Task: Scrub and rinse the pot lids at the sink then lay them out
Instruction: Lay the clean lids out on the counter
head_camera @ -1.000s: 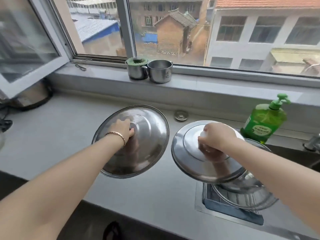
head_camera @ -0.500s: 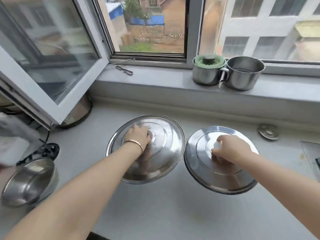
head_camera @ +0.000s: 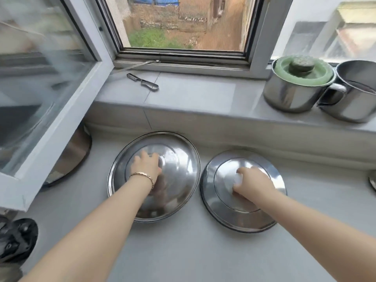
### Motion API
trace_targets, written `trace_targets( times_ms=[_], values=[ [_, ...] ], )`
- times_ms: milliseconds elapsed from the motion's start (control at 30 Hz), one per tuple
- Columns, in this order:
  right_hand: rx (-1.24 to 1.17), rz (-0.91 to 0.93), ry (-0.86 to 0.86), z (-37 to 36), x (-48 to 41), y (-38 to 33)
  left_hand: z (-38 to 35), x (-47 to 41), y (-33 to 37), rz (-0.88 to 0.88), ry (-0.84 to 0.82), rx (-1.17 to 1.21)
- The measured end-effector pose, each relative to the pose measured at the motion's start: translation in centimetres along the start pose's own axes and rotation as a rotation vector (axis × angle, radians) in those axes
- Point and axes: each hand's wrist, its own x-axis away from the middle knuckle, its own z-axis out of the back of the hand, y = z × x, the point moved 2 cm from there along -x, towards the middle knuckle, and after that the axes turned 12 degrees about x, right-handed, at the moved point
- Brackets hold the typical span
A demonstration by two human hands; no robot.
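Note:
Two steel pot lids lie side by side on the grey counter (head_camera: 183, 251), below the window sill. My left hand (head_camera: 147, 164), with a bracelet on the wrist, grips the knob of the larger domed lid (head_camera: 183, 159). My right hand (head_camera: 250, 184) grips the white knob of the smaller stepped lid (head_camera: 219, 204). Both lids appear to sit flat on the counter, a narrow gap between their rims.
An open window sash (head_camera: 46, 119) juts over the counter at left, with a steel pot (head_camera: 75, 151) beneath it. On the sill (head_camera: 193, 94) lie a peeler (head_camera: 143, 82), a green-lidded steel pot (head_camera: 295, 88) and a steel mug (head_camera: 354, 94). A black object (head_camera: 16, 239) sits at lower left.
Both hands carried the lids leftward away from the sink and set them down on the counter under the sill. The view has swung left; sink and soap bottle are out of frame.

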Motion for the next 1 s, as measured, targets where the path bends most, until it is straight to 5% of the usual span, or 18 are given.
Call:
trace_targets(
  times_ms=[333, 733, 1000],
  values=[
    [-0.033, 0.016, 0.013, -2.0, -1.9, -2.0, -2.9, -0.4, -2.6, -0.107, 0.136, 0.101],
    [-0.078, 0.118, -0.066, -2.5, 1.9, -0.1, -3.0, 1.8, -2.2, -0.025, -0.005, -0.019],
    [-0.065, 0.092, -0.148, -2.4, 9.4, 7.8, -1.4, 10.4, 10.0, -0.294, -0.112, -0.106]
  ],
)
